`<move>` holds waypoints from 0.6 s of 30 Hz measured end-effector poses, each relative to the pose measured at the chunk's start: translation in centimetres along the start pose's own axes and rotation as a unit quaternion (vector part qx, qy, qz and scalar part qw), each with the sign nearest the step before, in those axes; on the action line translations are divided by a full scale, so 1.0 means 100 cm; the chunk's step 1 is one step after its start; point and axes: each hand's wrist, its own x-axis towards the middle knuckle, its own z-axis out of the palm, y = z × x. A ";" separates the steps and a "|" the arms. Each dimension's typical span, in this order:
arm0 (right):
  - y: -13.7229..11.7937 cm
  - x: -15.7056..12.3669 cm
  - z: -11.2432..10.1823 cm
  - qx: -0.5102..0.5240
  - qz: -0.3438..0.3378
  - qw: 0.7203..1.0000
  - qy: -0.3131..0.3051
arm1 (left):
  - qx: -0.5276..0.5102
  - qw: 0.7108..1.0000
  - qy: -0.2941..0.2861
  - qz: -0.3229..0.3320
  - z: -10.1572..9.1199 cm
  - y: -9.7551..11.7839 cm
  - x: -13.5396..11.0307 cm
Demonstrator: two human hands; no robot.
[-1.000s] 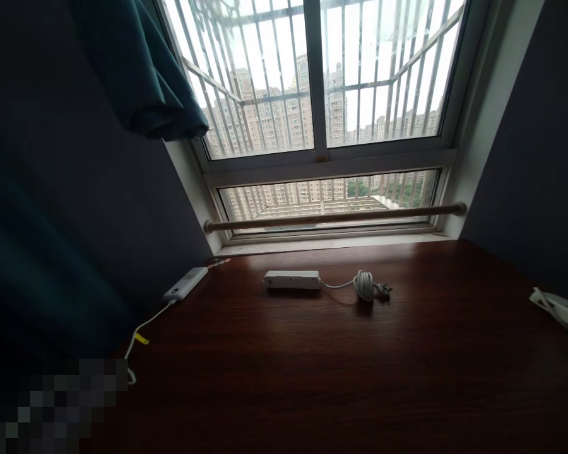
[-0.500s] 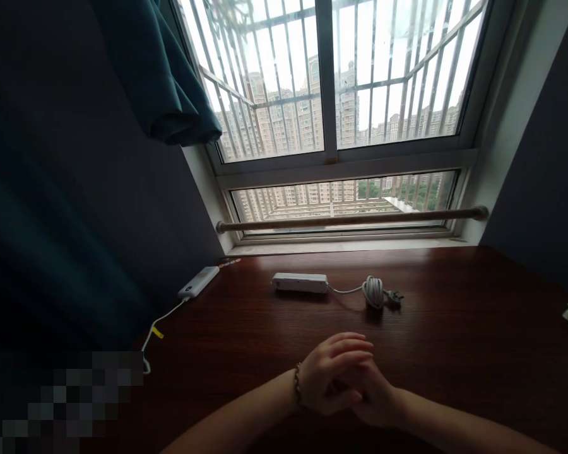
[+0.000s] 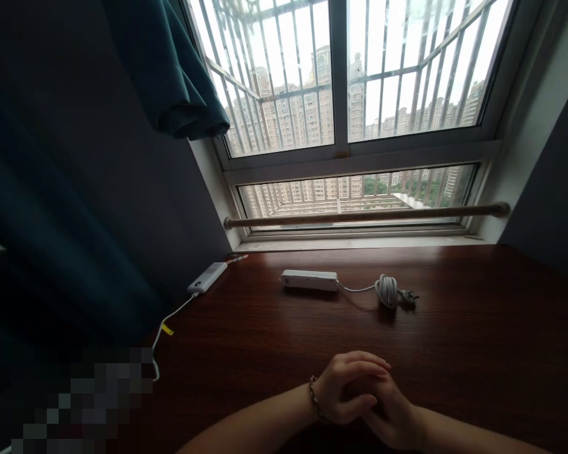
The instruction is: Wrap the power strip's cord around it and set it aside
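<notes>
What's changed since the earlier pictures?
The left hand and right hand, absent at first, have come into view, the left folded over the right. The view turned left, losing the white item at the right edge. The white power strip and coiled cord stayed put.

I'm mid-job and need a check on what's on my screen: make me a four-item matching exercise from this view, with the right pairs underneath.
Things
1. Left hand
2. Power strip in the middle
3. Plug
4. Curtain

Places and states
A. Blue-green, hanging beside the window
B. At the end of the wound cord
C. Clasped with the right hand
D. Lying on the table, left of that cord

Pairs: 1-C, 2-D, 3-B, 4-A
</notes>
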 end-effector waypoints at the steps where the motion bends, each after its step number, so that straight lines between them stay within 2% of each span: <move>1: 0.000 0.000 0.000 -0.004 0.001 1.000 0.001 | 0.000 1.000 -0.001 -0.002 0.000 -0.001 -0.001; 6: 0.001 -0.001 0.002 -0.020 -0.007 1.000 0.007 | 0.013 1.000 0.001 -0.003 0.000 -0.003 -0.005; 13: 0.002 -0.001 0.007 0.005 0.023 1.000 0.001 | 0.018 1.000 0.001 -0.016 -0.001 -0.002 -0.006; 16: 0.006 0.011 -0.009 0.015 0.051 0.998 0.015 | 0.018 0.998 0.047 -0.043 0.001 -0.003 -0.007; 18: 0.019 0.021 -0.033 -0.021 0.107 0.990 0.087 | -0.004 0.992 0.100 -0.082 0.003 -0.005 -0.008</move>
